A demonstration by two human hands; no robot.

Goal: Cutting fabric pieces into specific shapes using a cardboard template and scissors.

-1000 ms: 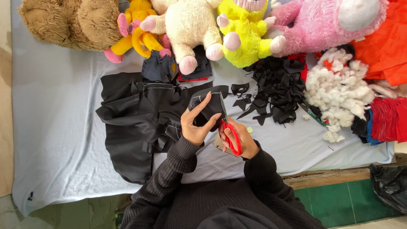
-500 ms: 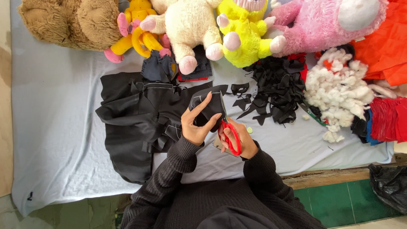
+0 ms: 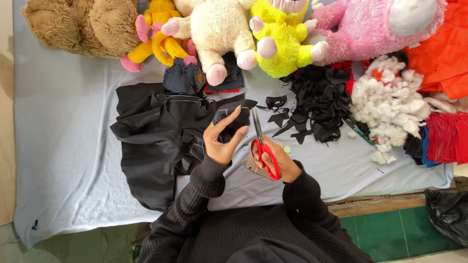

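Head view, looking down. Grey sheet [image 3: 63, 146] covers the surface; a large black fabric [image 3: 156, 141] lies left of the left hand [image 3: 222, 141], plush toys [image 3: 219, 29] beyond both hands, black offcuts [image 3: 317, 104] and white stuffing [image 3: 390, 104] beyond the right hand [image 3: 278, 163]. Left hand is closed on a small black fabric piece [image 3: 229, 122], thumb and fingers pinching it. Right hand grips red-handled scissors [image 3: 261, 141]; long axis runs away from the body, blades pointing toward the toys, just beside the left fingertips. Risk: blades closing near those fingertips could nick them, or limp cloth could slip and skew the cut.
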